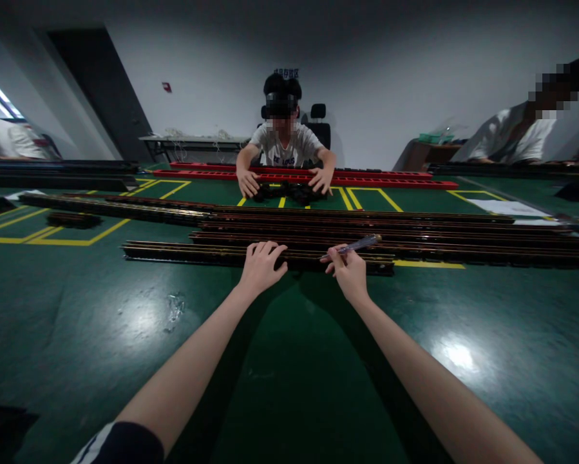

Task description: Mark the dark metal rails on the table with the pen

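A long dark rail (173,253) lies across the green table (100,322) right in front of me. My left hand (261,265) rests on its near edge with the fingers curled over it. My right hand (350,269) is at the same rail, a little to the right, pinching a screwdriver with a clear handle (354,246) that points up and to the right. Several more dark rails (415,232) lie side by side just behind the first one.
Across the table a seated person has both hands on small black parts (289,191) in front of long red rails (366,178). Other people sit at the far left and far right. Yellow lines (71,241) mark the table. A white sheet (506,207) lies at the right.
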Tool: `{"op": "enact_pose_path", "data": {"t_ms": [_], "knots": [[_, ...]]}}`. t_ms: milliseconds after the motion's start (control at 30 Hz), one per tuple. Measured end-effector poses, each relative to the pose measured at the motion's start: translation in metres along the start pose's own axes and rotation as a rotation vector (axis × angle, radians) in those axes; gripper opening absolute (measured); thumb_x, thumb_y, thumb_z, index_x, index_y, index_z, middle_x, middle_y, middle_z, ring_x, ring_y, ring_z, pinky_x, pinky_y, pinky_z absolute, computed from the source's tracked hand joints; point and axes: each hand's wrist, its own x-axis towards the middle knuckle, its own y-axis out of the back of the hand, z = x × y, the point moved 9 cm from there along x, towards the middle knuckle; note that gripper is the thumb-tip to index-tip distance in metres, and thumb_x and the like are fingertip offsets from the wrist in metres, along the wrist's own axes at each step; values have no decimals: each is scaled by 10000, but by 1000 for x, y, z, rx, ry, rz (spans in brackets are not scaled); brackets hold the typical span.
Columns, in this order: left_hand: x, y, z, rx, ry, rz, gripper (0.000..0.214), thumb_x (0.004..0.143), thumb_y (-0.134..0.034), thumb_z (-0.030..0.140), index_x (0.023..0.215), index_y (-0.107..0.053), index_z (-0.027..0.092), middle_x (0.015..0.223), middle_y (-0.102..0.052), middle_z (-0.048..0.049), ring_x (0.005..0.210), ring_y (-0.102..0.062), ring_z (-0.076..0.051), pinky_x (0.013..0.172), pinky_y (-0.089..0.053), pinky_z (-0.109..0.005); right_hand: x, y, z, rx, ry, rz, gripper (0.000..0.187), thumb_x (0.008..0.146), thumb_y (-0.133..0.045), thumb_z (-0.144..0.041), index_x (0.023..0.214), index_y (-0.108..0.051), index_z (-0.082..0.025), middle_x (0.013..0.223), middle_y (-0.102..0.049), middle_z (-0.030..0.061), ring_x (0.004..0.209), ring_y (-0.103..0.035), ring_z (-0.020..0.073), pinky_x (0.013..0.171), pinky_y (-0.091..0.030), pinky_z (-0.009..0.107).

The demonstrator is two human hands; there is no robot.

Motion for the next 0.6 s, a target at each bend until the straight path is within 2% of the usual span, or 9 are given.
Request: {"op": "enact_pose_path", "data": {"t_ms": [400, 600], "knots": [[1, -1, 1, 10, -1, -19, 334, 887, -474, 322, 1169, -597, 192, 1116, -632, -101, 1067, -542, -260, 962, -350, -445, 0, -1, 0, -4, 4, -29, 427, 815, -538, -595, 829, -556, -169, 761, -704, 78, 493, -594, 129, 446, -459, 242], [0, -1, 1, 5, 1, -17, 332, 884, -480, 316, 1163, -600, 181, 1100, -636, -101, 1068, -543, -261, 961, -347, -447, 0, 5, 1, 9, -15, 61, 391, 827, -531, -562, 787, -539, -173, 693, -682, 62, 464, -575, 125, 445, -453, 241]]}}
